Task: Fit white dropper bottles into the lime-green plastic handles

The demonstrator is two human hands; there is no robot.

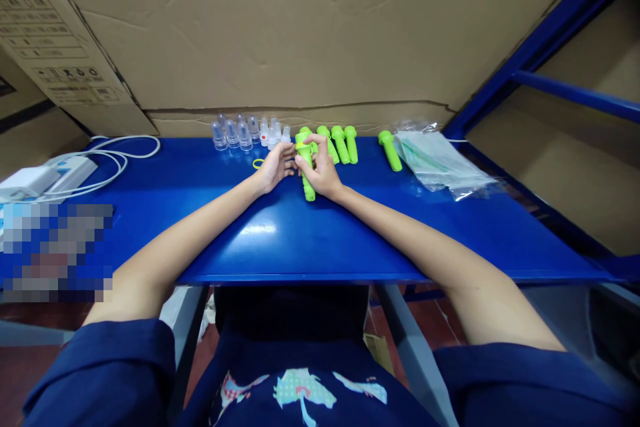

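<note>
My right hand (324,172) is wrapped round a lime-green flashlight (309,190), its wide head pointing away from me and its handle toward me. A yellow edge shows at the head, by my fingers. Just left of it, my left hand (275,169) has its fingers loosely apart and holds nothing that I can see; whether its fingertips touch the flashlight is unclear. Beside that hand lies a yellow-green ring (257,163). Behind my hands, several more green flashlights (340,145) lie in a row, and one green flashlight (390,150) lies apart to the right.
Several clear plastic bottle-shaped pieces (231,135) stand at the back left of the blue table (280,240). On the right is a plastic bag of face masks (440,159). White chargers with a cable (55,173) sit at the far left. Cardboard (300,33) closes off the back.
</note>
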